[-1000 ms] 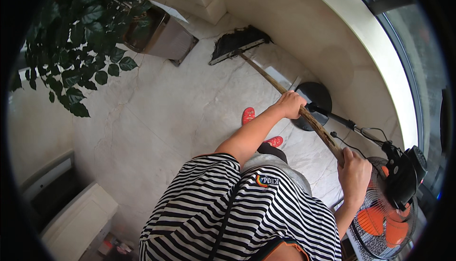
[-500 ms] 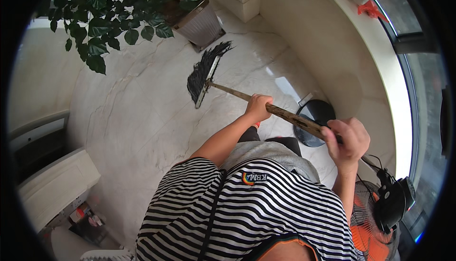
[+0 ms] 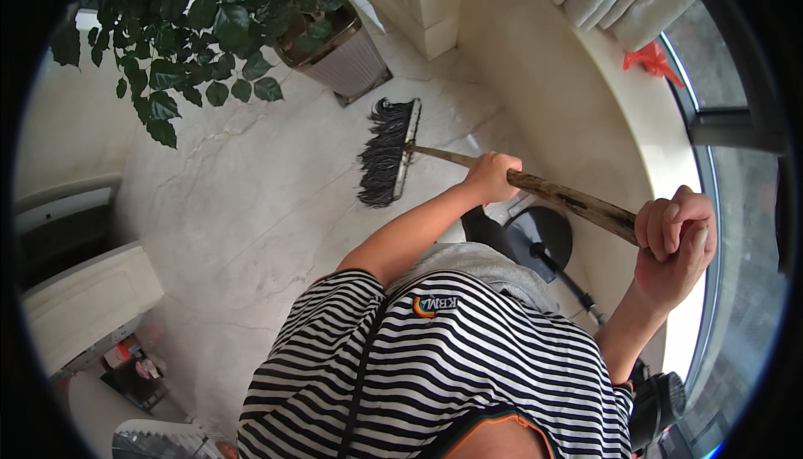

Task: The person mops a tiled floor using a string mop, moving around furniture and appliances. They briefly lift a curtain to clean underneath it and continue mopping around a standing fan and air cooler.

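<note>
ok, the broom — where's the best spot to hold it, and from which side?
Probably the long wooden handle, not the black bristle head on the floor. The handle slants up from the head toward the person, so wrap it from above at two spread points, as the left hand mid-shaft and right hand near the top end do.

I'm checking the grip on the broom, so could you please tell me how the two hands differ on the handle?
The left hand grips the broom handle partway down, nearer the black bristle head; the right hand holds its top end. The left arm reaches forward, nearly straight; the right is bent, close to the body. Both are closed around the handle.
</note>
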### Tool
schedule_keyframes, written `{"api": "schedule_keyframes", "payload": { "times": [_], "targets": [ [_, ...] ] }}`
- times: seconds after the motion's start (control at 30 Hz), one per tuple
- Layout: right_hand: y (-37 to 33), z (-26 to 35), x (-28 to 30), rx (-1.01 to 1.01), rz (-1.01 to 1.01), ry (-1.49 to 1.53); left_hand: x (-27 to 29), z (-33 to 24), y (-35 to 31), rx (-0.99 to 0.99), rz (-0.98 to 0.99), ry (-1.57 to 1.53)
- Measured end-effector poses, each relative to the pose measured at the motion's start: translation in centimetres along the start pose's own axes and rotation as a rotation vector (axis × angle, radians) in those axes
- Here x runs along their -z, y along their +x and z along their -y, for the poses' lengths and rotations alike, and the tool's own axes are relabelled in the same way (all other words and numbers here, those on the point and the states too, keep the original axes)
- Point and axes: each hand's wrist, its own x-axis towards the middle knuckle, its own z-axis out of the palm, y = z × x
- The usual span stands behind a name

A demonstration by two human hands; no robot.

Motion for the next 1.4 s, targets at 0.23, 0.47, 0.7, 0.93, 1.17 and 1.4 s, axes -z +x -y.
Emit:
{"api": "schedule_keyframes", "payload": {
  "times": [0.23,0.47,0.7,0.93,1.17,1.4],
  "targets": [
    [2.0,4.7,-8.7,0.280,0.166,-0.225,6.2,-2.7,1.4,-0.125,-0.020,-0.118],
    [6.0,5.7,-23.7,0.287,0.287,-0.227,18.8,0.1,-0.9,-0.040,-0.197,-0.162],
    [18.0,-1.3,-35.4,0.270,-0.105,-0.667,27.3,7.7,2.9,0.035,-0.295,-0.225],
    [33.1,-1.9,-32.5,0.160,-0.099,-0.496,37.1,7.3,9.2,0.168,-0.150,-0.168],
    [38.6,-1.6,-32.7,0.118,-0.203,-0.475,44.1,7.7,12.4,0.175,-0.006,-0.048],
    [36.1,-1.3,-30.4,0.031,-0.441,-0.349,42.5,6.5,12.1,0.184,0.006,0.007]
  ]
}}
